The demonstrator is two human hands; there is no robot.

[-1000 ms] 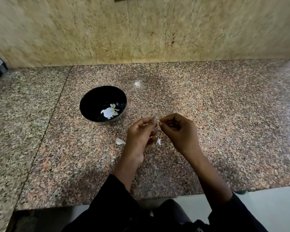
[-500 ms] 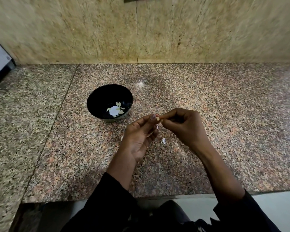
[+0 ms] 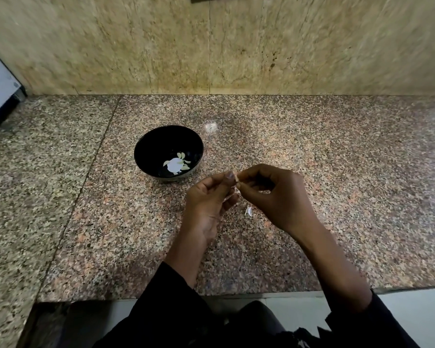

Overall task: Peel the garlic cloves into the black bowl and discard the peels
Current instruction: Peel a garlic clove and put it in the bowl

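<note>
Both hands were raised over the middle of the granite bench point(image 3: 337, 197), fingertips meeting. The left hand point(image 3: 207, 199) had its thumb and curled fingers pinched on a small garlic clove point(image 3: 236, 179), and the right hand point(image 3: 274, 194) pinched the same clove from the other side, fingers bent in over it. Only a pale sliver of the clove showed between the fingertips; how much skin remained on it could not be told.

Compared with half a second before, the grip looked the same: the two hands met at the same spot, to the near right of the black bowl point(image 3: 146, 156), and neither had let go. The pale scrap of peel point(image 3: 248, 211) lay on the bench below the right hand's fingers, as it had earlier. A second ago another scrap had shown on the bench left of the left hand; now the left hand covered that spot and it was out of sight.

The black bowl stood on the bench toward its left-centre, away from the back wall point(image 3: 211, 46), holding several peeled cloves point(image 3: 182, 156) around a bright white glare on its bottom. Dark sleeves point(image 3: 176, 310) crossed the near edge of the bench.
</note>
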